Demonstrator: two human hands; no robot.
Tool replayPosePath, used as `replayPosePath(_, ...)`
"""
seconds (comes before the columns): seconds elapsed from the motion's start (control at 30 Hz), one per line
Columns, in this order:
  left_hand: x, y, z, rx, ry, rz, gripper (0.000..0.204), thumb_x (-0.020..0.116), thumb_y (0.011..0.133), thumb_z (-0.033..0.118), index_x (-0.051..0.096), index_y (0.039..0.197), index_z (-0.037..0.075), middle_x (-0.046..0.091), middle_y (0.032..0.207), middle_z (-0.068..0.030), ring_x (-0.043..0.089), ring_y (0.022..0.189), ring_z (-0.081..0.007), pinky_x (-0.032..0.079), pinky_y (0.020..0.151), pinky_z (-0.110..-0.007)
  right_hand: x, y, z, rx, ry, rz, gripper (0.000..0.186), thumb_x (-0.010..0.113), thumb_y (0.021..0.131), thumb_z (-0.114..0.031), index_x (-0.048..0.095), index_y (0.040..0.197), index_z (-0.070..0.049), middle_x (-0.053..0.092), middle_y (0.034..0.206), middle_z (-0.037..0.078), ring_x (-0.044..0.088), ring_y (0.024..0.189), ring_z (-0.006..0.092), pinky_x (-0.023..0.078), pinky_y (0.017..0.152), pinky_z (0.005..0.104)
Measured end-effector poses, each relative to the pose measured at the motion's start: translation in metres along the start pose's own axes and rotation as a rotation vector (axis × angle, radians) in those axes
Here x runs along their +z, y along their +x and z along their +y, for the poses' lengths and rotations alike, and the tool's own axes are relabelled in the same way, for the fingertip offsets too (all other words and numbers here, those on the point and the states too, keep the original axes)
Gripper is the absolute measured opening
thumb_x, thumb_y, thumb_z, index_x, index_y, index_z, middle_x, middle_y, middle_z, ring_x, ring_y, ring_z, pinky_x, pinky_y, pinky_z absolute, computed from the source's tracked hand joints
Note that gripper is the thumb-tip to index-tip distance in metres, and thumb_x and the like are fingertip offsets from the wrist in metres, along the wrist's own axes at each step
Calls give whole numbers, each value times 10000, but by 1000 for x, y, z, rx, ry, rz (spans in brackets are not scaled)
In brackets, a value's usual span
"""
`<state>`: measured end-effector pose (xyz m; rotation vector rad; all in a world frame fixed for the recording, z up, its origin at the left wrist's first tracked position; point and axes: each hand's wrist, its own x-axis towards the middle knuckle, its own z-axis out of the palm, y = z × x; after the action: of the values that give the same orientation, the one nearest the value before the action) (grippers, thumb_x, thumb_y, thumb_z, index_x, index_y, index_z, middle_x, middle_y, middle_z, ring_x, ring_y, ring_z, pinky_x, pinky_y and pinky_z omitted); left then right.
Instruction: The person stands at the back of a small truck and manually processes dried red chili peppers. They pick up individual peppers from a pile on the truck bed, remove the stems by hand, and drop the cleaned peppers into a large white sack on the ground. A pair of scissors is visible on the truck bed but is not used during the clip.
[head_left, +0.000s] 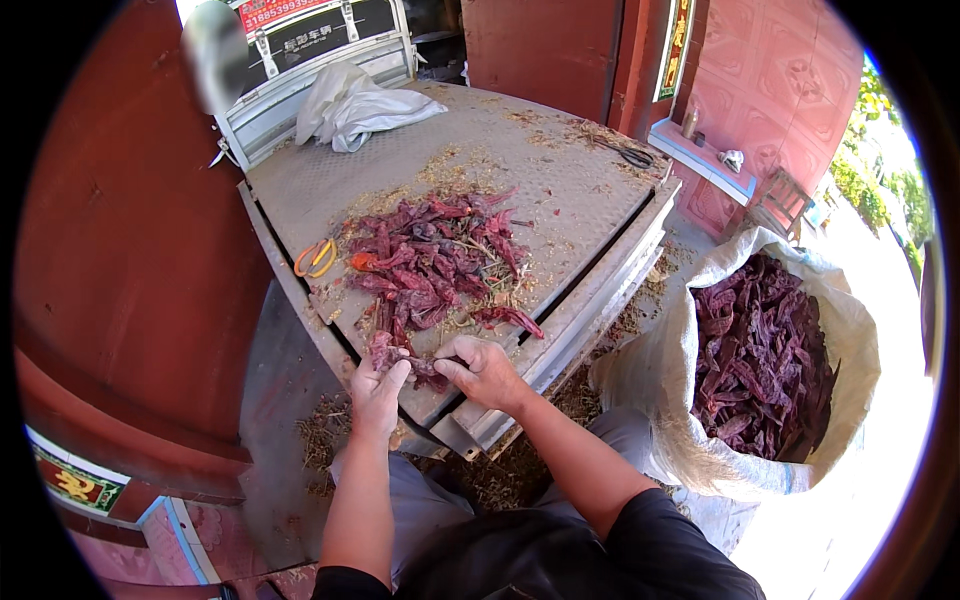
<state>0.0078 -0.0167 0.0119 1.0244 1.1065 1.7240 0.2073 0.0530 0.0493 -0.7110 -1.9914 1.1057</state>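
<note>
Close to the near edge of a metal truck bed, my two hands are brought together. Between them is a dark red dried chili pepper. My left hand is closed on its left part, thumb on top, with more dried red pods against the fingers. On its right end, my right hand pinches with thumb and fingers. Just beyond lies a heap of wrinkled dried chilies, mixed with stem bits. Scissors with orange-yellow handles rest at the heap's left side, their blades mostly hidden.
A large white woven sack, filled with dried chilies, stands open at my right. A crumpled white sack lies at the bed's far left. Dark-handled shears are at the far right corner. Stem scraps litter the ground.
</note>
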Motion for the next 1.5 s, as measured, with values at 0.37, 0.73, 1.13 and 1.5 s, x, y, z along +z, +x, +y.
replayPosePath(0.37, -2, 0, 1, -3, 12, 53, 145, 655, 959, 142, 632, 1064, 44, 673, 935, -25, 618, 777, -111, 495, 719, -264, 3, 0, 1, -61, -51, 16, 179, 661, 927, -202, 673, 1018, -48, 656, 919, 156, 646, 868, 352, 507, 774, 406)
replayPosePath(0.73, 11, -2, 14, 24, -51, 13, 285, 704, 886, 41, 605, 1153, 38, 663, 1017, -29, 636, 899, -128, 507, 810, -278, 3, 0, 6, -72, 16, 31, 136, 669, 933, -165, 670, 938, -29, 626, 822, 133, 629, 777, 309, 500, 723, 381)
replayPosePath(1.13, 3, -2, 7, -9, -19, -57, 207, 702, 868, 21, 632, 1062, 30, 657, 975, -27, 624, 905, -126, 493, 827, -279, -1, 1, -1, -93, -58, -29, 167, 676, 926, -208, 685, 986, -53, 665, 894, 148, 662, 856, 335, 518, 775, 403)
replayPosePath(1.5, 3, -1, 5, 0, -41, 51, 189, 719, 873, 71, 621, 1032, 43, 673, 909, -49, 636, 778, -143, 505, 715, -280, 4, 0, 3, -105, -128, -19, 169, 696, 923, -195, 696, 998, -44, 674, 865, 134, 670, 820, 302, 519, 739, 387)
